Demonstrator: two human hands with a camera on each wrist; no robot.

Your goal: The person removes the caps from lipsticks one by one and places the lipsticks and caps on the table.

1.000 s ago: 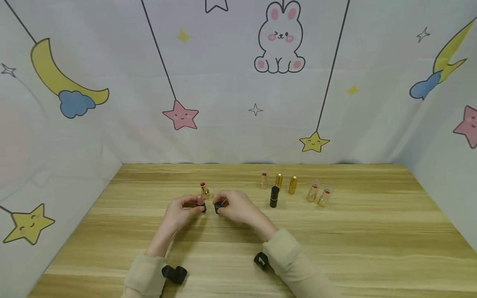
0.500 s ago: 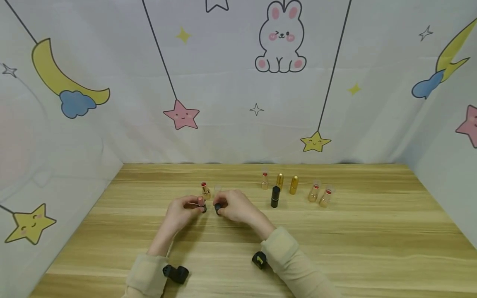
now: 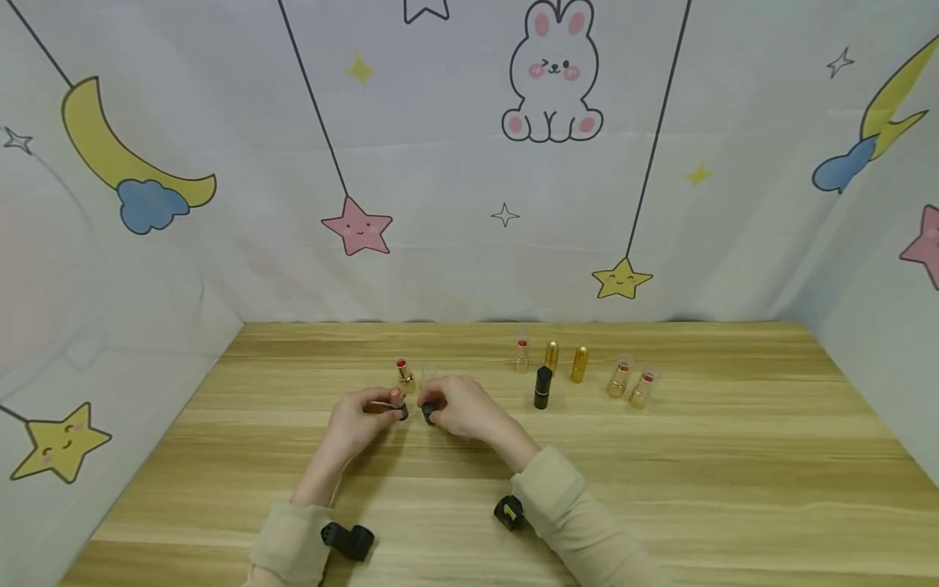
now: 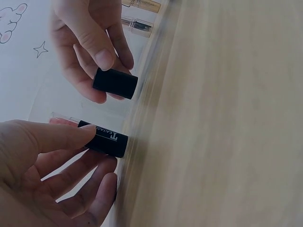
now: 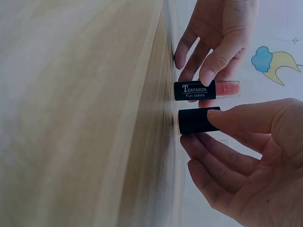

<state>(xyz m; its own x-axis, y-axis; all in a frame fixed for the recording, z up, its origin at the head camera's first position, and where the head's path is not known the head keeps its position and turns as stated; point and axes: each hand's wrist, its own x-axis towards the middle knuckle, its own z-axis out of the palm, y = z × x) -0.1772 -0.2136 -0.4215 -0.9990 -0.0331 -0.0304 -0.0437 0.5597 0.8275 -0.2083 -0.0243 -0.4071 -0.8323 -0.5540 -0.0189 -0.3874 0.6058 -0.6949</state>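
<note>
Thumb and fingers of my left hand [image 3: 354, 422] pinch a lipstick [image 4: 105, 141] by its black, white-lettered base. A coral end under a clear sleeve shows above that base in the right wrist view. Just to its right, my right hand [image 3: 469, 410] pinches a short black cap [image 5: 196, 121] between thumb and fingertips. Lipstick and cap are held side by side, apart, low over the table. Behind the left hand stands a gold lipstick [image 3: 406, 377] with its red bullet uncovered. A clear cap [image 3: 429, 372] is partly hidden behind the right hand.
Right of the hands stand a black lipstick [image 3: 542, 388], two gold bullet-shaped tubes [image 3: 579, 364] and several clear-capped lipsticks [image 3: 619, 379] on the wooden table [image 3: 704, 489]. A printed cloth [image 3: 455, 277] closes off the back and sides. Black wrist devices [image 3: 348, 540] sit at both cuffs.
</note>
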